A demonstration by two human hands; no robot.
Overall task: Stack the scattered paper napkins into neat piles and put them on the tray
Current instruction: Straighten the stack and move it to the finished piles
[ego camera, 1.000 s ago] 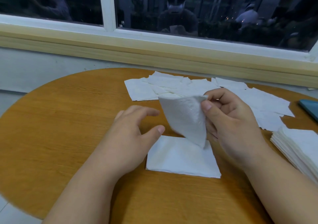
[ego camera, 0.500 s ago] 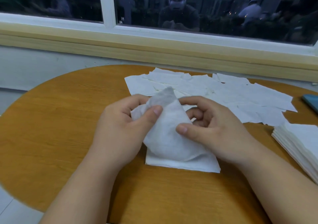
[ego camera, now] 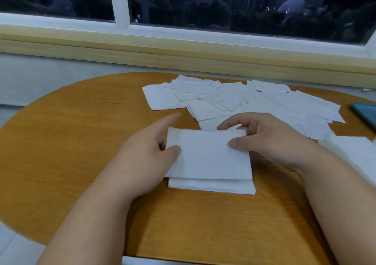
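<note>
Beneath a dark window (ego camera: pixel 264 6) with a white frame, a round wooden table (ego camera: pixel 81 142) fills the view. Both hands hold one napkin flat and level just over another that lies on the wood.

The left hand (ego camera: pixel 142 157) pinches the top napkin (ego camera: pixel 209 155) at its left short edge: the thumb lies on the upper face, the other fingers seem tucked behind the edge, and the forefinger points out straight, away from the paper. The right hand (ego camera: pixel 270 140) pinches the far right corner, thumb pressed on top and forefinger hooked over the far edge. Neither hand is open; each has paper between thumb and fingers.

What matters for the coming move is the offset. The top napkin's long axis runs left to right, very nearly parallel to that of the bottom napkin (ego camera: pixel 211 186) — but it sits too far from the person, so a strip of the lower sheet shows along the near side and a little at the right corner. To square the pair, I judge that the top sheet wants drawing toward the body and slightly rightward before it is let down. Both hands are equally placed for this, one at each end.

Loose napkins (ego camera: pixel 244 100) lie overlapping across the far side of the table, well beyond the fingers — so much of the job remains. A finished stack (ego camera: pixel 354 153) sits at the right edge, and past it a teal object (ego camera: pixel 366 114); whether that is the tray I cannot tell.
</note>
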